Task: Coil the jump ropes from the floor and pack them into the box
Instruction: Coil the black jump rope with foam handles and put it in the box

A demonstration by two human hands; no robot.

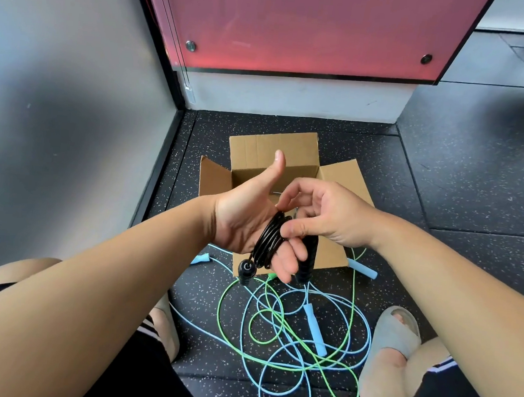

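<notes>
Black rope (268,240) wound round near-straight fingers of left hand (246,225), thumb up, just before box (276,156). Right hand (324,215) pinches final turn. Keep loops snug; secure handles before lowering. Blue rope (315,330) on floor nearside of box.

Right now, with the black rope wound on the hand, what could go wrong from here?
The black coiled jump rope is looped round the fingers of the left hand, with the right hand pinching it; sliding it off could let the loops spring apart. Its dangling black handles might catch on the brown cardboard box. The thin green rope and light blue rope lie intertwined on the speckled floor, so lifting one may drag or knot the other.
</notes>
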